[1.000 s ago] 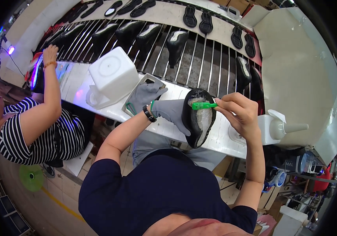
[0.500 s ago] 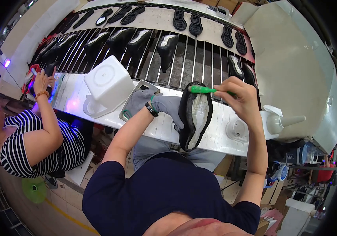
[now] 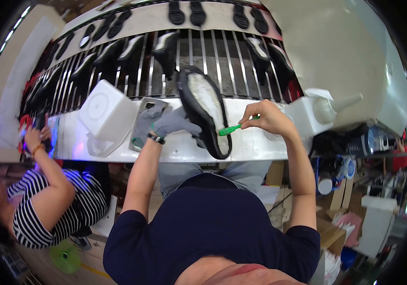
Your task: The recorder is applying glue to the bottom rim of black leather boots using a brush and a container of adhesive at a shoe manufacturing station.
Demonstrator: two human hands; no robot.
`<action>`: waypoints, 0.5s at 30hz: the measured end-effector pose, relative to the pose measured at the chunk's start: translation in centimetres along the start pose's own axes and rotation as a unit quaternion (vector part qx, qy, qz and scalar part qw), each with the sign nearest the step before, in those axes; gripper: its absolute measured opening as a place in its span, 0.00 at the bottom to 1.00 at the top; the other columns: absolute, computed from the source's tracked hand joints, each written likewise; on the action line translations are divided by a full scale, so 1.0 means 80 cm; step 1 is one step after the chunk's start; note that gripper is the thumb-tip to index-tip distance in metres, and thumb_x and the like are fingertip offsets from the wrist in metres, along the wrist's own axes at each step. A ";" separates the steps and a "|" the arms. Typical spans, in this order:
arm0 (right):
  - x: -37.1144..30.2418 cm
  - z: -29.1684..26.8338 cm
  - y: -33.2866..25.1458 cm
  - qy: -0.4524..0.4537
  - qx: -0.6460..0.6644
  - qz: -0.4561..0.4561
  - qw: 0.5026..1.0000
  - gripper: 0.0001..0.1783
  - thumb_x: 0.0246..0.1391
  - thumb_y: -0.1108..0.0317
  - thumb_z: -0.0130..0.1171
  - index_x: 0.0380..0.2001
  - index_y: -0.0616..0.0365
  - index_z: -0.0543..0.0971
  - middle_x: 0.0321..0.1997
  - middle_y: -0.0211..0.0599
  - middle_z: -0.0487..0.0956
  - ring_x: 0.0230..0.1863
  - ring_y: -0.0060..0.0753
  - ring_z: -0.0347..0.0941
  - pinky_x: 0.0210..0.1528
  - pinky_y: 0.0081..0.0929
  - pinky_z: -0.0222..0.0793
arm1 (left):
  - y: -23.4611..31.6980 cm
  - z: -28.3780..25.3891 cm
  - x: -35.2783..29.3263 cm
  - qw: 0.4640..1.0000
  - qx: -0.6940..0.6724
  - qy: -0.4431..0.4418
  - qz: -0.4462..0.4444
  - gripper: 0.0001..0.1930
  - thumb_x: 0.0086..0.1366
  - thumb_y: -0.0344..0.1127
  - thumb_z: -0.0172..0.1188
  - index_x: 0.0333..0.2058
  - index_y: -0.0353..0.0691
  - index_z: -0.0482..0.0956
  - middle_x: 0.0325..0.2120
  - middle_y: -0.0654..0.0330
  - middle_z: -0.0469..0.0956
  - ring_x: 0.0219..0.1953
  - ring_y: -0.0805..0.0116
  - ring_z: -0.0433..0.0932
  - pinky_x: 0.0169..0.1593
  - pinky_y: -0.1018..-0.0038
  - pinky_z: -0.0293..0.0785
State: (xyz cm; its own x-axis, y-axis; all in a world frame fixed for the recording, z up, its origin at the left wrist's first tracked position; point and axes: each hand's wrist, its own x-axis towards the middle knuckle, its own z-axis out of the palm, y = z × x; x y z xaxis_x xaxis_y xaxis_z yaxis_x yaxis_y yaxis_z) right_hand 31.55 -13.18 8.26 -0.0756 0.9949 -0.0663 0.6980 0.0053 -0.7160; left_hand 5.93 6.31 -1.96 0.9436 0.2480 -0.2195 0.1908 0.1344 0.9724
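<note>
My left hand (image 3: 175, 122), in a grey glove, grips a black shoe upper (image 3: 194, 111) by its side and holds it up over the white bench. The upper's underside faces me and shows a whitish bottom inside a black rim. In my bare right hand (image 3: 269, 118) a slim green brush (image 3: 230, 130) is pinched between thumb and fingers. Its head touches the underside near the lower right rim. The bristles are too small to make out.
Beyond the bench (image 3: 253, 145), a roller conveyor (image 3: 227, 61) carries several black uppers; soles (image 3: 197, 13) lie on a shelf behind. Left stands a white plastic container (image 3: 106, 107) beside a grey tray (image 3: 139, 124); right, a white spouted bottle (image 3: 324, 110). A co-worker (image 3: 56, 194) sits left.
The brush has moved from the upper's far end to its near end, along the right rim. The upper has tilted, its far end leaning left. The view has shifted.
</note>
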 end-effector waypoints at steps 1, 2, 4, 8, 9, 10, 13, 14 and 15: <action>-0.021 0.007 0.013 0.015 0.043 0.004 0.999 0.07 0.48 0.66 0.71 0.31 0.56 0.86 0.31 0.35 0.84 0.34 0.33 0.80 0.37 0.29 0.71 | -0.005 0.003 -0.004 0.998 -0.057 0.027 -0.011 0.36 0.51 0.25 0.74 0.60 0.32 0.69 0.52 0.57 0.78 0.52 0.69 0.77 0.58 0.71 0.73; -0.048 0.010 0.026 0.087 0.070 0.073 0.991 0.08 0.48 0.67 0.70 0.32 0.57 0.86 0.31 0.35 0.85 0.33 0.32 0.79 0.36 0.28 0.71 | -0.011 0.007 -0.008 0.997 -0.032 0.072 -0.001 0.36 0.52 0.25 0.73 0.60 0.32 0.69 0.52 0.57 0.78 0.53 0.67 0.76 0.60 0.71 0.72; -0.099 0.019 0.047 0.261 0.191 0.134 0.937 0.08 0.49 0.70 0.69 0.34 0.60 0.85 0.31 0.35 0.85 0.30 0.27 0.78 0.34 0.28 0.71 | -0.026 0.014 -0.013 0.991 0.012 0.133 0.028 0.35 0.54 0.26 0.71 0.60 0.32 0.68 0.53 0.57 0.77 0.55 0.66 0.74 0.62 0.70 0.69; -0.157 0.052 0.076 0.433 -0.102 0.379 0.811 0.08 0.49 0.70 0.69 0.32 0.62 0.83 0.29 0.40 0.84 0.28 0.36 0.79 0.33 0.32 0.71 | -0.059 0.027 -0.009 0.968 -0.105 0.153 0.171 0.34 0.60 0.42 0.67 0.61 0.34 0.67 0.55 0.58 0.74 0.57 0.65 0.72 0.64 0.68 0.66; -0.162 0.061 0.080 0.426 -0.131 0.359 0.820 0.08 0.49 0.70 0.69 0.32 0.62 0.83 0.29 0.43 0.83 0.29 0.41 0.79 0.34 0.36 0.71 | -0.065 0.030 -0.006 0.969 -0.121 0.145 0.157 0.37 0.63 0.50 0.66 0.64 0.36 0.64 0.58 0.57 0.72 0.60 0.63 0.70 0.65 0.66 0.65; -0.162 0.069 0.083 0.414 -0.157 0.364 0.819 0.08 0.49 0.69 0.69 0.31 0.62 0.82 0.30 0.45 0.83 0.31 0.47 0.79 0.35 0.39 0.71 | -0.072 0.037 -0.003 0.963 -0.191 0.138 0.128 0.37 0.64 0.53 0.63 0.64 0.37 0.64 0.59 0.57 0.72 0.59 0.63 0.71 0.65 0.66 0.66; -0.158 0.083 0.086 0.358 -0.225 0.408 0.809 0.08 0.52 0.69 0.66 0.29 0.63 0.79 0.32 0.49 0.82 0.36 0.59 0.78 0.39 0.48 0.72 | -0.082 0.059 0.002 0.919 -0.363 0.145 0.053 0.36 0.68 0.60 0.56 0.63 0.39 0.67 0.58 0.57 0.74 0.57 0.63 0.74 0.63 0.65 0.69; -0.156 0.084 0.086 0.348 -0.246 0.416 0.804 0.08 0.52 0.69 0.64 0.29 0.63 0.79 0.32 0.49 0.82 0.36 0.59 0.79 0.39 0.49 0.72 | -0.082 0.065 0.002 0.905 -0.400 0.140 0.042 0.35 0.68 0.62 0.54 0.62 0.39 0.69 0.56 0.57 0.76 0.56 0.64 0.75 0.62 0.66 0.70; -0.154 0.084 0.085 0.339 -0.266 0.413 0.802 0.08 0.53 0.69 0.63 0.30 0.63 0.78 0.33 0.49 0.81 0.36 0.58 0.79 0.40 0.50 0.73 | -0.080 0.071 0.001 0.888 -0.441 0.126 0.037 0.36 0.68 0.64 0.53 0.61 0.39 0.71 0.55 0.57 0.77 0.54 0.65 0.77 0.61 0.67 0.72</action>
State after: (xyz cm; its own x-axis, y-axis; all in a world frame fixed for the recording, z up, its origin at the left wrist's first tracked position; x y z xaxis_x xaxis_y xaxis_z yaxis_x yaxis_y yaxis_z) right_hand 32.45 -26.11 -0.42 0.8484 0.5057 0.1564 0.5289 -0.8219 -0.2115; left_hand 6.32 0.05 -7.73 0.8335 0.4783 -0.2767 -0.2588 0.7804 0.5692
